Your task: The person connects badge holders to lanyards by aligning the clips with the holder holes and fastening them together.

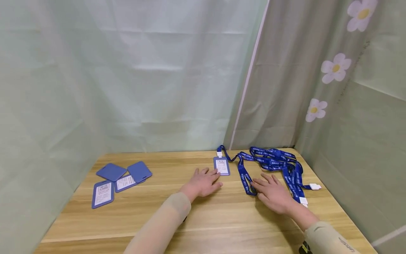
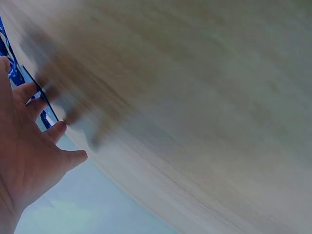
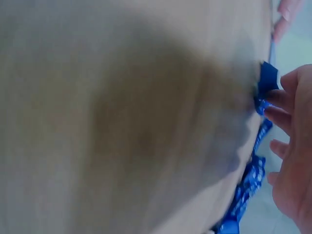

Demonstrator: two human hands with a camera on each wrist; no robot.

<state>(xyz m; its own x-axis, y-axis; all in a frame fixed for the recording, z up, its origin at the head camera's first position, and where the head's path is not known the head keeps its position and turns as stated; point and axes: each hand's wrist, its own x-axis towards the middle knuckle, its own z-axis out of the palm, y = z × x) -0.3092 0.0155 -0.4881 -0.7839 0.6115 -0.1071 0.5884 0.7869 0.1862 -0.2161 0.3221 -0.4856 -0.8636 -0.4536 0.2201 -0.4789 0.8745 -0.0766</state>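
My left hand (image 1: 203, 182) is spread with its fingers extended, fingertips right at the lower left edge of a blue badge holder (image 1: 221, 161) with a white printed card. A white clip (image 1: 219, 154) joins that holder to a blue lanyard (image 1: 243, 174) with white lettering, which trails off to the right. Beside the lanyard's near loop is my right hand (image 1: 274, 194), fingers loosely extended and fingertips at the strap. In the right wrist view, the fingers of the right hand (image 3: 297, 141) overlap the blue strap (image 3: 267, 80). Neither hand grips anything.
More tangled blue lanyards (image 1: 274, 163) lie at the back right, with white clips (image 1: 315, 186) near the table's right edge. Several blue badge holders (image 1: 111, 172) lie at the left, some overlapping. Pale curtains (image 1: 165, 88) hang behind and beside the wooden table (image 1: 203, 225).
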